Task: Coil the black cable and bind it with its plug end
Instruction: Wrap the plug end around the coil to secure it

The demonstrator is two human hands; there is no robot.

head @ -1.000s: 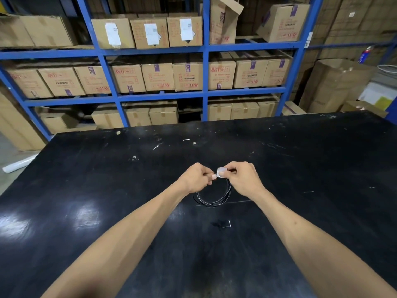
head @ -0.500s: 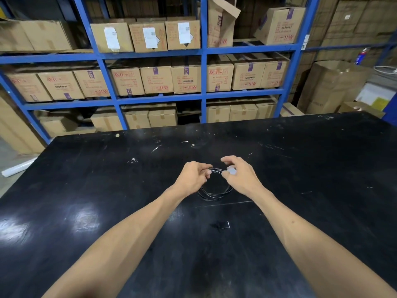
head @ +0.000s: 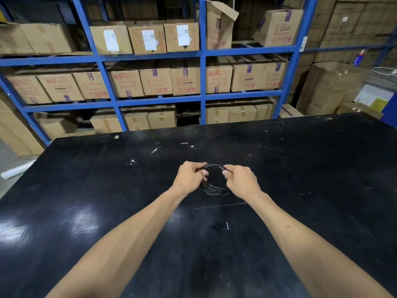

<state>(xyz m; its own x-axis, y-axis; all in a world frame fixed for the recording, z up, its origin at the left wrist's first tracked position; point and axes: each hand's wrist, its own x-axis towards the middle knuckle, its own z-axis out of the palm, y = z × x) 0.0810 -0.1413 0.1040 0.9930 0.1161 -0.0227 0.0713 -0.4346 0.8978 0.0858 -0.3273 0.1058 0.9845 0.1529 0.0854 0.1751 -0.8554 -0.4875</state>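
We find the black cable (head: 213, 179) already gathered into a small ring of several turns, held just above the black table (head: 311, 168) between the two hands. The left hand (head: 190, 177) pinches the ring's left side, fingers closed on the strands with the thumb tip showing inside the loop. The right hand (head: 241, 179) does likewise on the right side, thumb and forefinger closed on the turns. The lower arc of the ring hangs close to the table; whether it touches we cannot tell against so dark a surface.

The plug end is not visible to us (possibly tucked inside the right hand, though we cannot confirm it).

Our judgement: coiling is essentially done, and the step in hand is the binding. The next move calls for one hand to hold all turns together while the other leads the plug end around the bundle and through the ring. The turns are thin and springy-looking, so a slack pinch risks the coil fanning open.

A small dark scrap (head: 221, 226) lies on the table nearer the person, well apart from the work.
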